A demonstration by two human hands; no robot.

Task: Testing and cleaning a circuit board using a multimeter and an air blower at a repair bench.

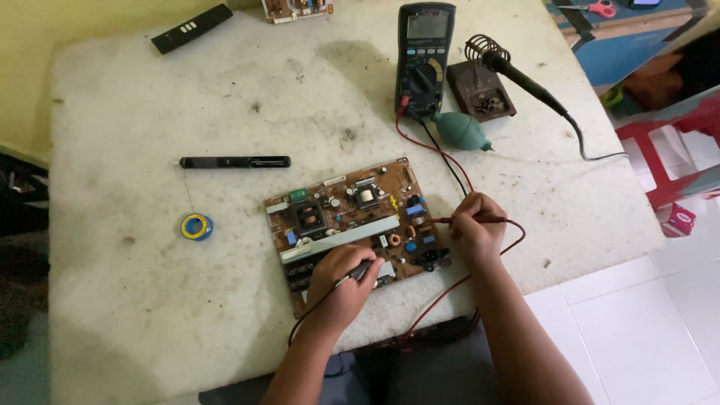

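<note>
circuit board (pixel 352 217) on desk (pixel 135 247), two probes applied
left hand (pixel 341 281) closed on black probe (pixel 363 271), 6 o'clock; right hand (pixel 476 229) pinching red probe (pixel 461 220), 3 o'clock.

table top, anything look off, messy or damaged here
The white table top is stained with dark smudges and scuffs, mostly near the multimeter. Otherwise nothing stands out: the circuit board lies flat, and the left hand and right hand each hold a probe on it.
</note>
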